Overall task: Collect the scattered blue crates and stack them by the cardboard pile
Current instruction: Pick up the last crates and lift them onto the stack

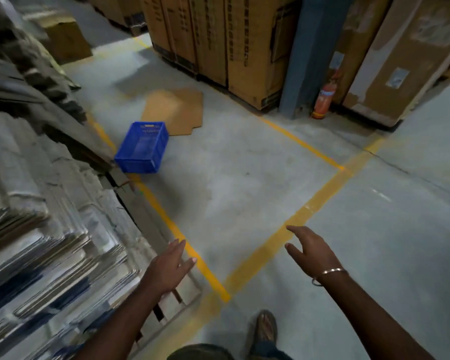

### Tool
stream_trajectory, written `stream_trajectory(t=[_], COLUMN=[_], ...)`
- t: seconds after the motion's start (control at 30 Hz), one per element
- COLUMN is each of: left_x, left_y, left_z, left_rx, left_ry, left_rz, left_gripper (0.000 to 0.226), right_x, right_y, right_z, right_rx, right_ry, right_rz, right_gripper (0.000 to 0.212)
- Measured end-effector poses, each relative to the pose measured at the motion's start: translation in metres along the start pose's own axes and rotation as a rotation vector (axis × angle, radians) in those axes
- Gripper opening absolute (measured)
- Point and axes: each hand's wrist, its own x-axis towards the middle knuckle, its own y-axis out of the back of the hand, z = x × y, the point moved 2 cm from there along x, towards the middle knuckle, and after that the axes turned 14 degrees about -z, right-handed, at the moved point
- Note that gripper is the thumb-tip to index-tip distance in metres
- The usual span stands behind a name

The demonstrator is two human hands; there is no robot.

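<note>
One blue crate (142, 148) stands upright on the concrete floor, left of centre, right beside the tall cardboard pile (44, 178) that fills the left side. It looks empty inside. My left hand (170, 266) and my right hand (311, 252) reach forward low in the view, both empty, fingers spread and relaxed. The crate lies well ahead of both hands, apart from them. A metal bangle circles my right wrist.
A flat cardboard sheet (176, 111) lies on the floor just behind the crate. Tall cartons (218, 40) line the back, with a blue pillar (303, 55) and a red fire extinguisher (324, 98). Yellow floor lines (299, 216) cross ahead. My foot (265, 331) is below.
</note>
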Motion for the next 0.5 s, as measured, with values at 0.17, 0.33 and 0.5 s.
stream_trajectory(t=[0.17,0.33,0.5], left_x=[0.072,0.154,0.259], left_y=[0.041,0.086,0.158], left_z=[0.028,0.026,-0.003], left_rx=[-0.166,-0.276,-0.295], left_ry=[0.067,0.154,0.234], left_rz=[0.047,0.069,0.076], left_gripper=[0.076,0.077,0.074], right_x=[0.126,0.254,0.385], right_y=[0.068,0.104,0.135], right_z=[0.002,-0.020,-0.050], right_rx=[-0.075,-0.113,-0.142], right_ry=[0.071,0.170,0.173], right_rz=[-0.076,-0.157,-0.212], right_gripper=[0.052,0.052,0.053])
